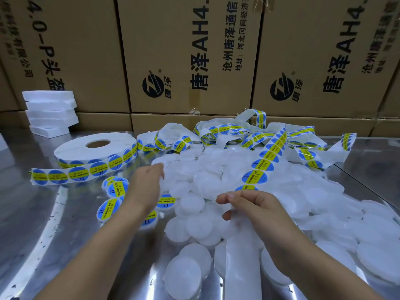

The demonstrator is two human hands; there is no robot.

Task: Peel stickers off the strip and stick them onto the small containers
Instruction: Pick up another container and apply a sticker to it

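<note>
Sticker strip [266, 161] trails from a tangle across a heap of small containers [194, 226] on the steel tabletop [43, 213]. The right hand [255, 208] pinches its thin backing just below the nearest blue-and-yellow sticker [246, 187]. The left hand [147, 187] reaches into the heap, fingertips blurred, grip unclear. The strip looks feather-light, limp and prone to curl, best held by the bare liner. The tubs seem light, rigid and slippery, best taken by the rim. Labelled containers [109, 210] lie at left.
</note>
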